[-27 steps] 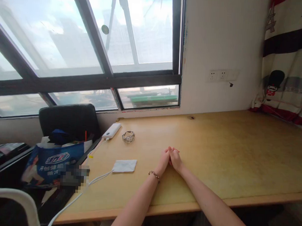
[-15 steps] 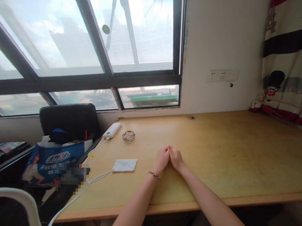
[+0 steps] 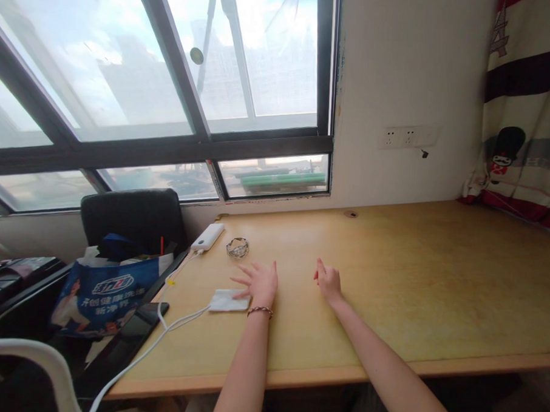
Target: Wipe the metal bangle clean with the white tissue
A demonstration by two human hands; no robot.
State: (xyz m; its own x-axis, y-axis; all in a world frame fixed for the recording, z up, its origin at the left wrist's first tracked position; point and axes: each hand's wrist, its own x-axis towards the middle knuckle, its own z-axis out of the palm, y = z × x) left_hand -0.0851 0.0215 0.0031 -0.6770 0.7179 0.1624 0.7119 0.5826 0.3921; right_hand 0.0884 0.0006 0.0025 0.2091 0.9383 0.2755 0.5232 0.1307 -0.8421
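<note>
Left hand: the left hand (image 3: 261, 282) is hovering low over the desk (image 3: 436, 280) with its fingers spread wide, gripping nothing, fingertips just reaching the near edge of the white cloth.
White cloth: a small folded white cloth (image 3: 228, 300) is lying flat just to the left of that hand, thumb side nearly touching it; I judge it is the nearest thing for that hand.
Right hand: the right hand (image 3: 329, 281) is resting a little apart to the right, fingers loosely curled, one finger poking up, holding nothing.
Bracelet: a beaded bracelet (image 3: 259, 311) is sitting on the left wrist.
Beyond the left hand: a silvery ring-shaped thing (image 3: 237, 247) is lying further out, and a white power bank (image 3: 207, 236) beside it, near the window (image 3: 171, 80).
Cable: a white cable (image 3: 160, 334) is trailing from the cloth's left side off the desk edge; likely it is laid there to reach a charger.
Far left: a blue bag (image 3: 107, 290) is slumping on a black chair (image 3: 133, 218).
Hard to tell: whether the cable is joining the cloth or passing under it, I cannot make out; the ring-shaped thing is too small to name; both forearms are running out of the bottom of the view.
</note>
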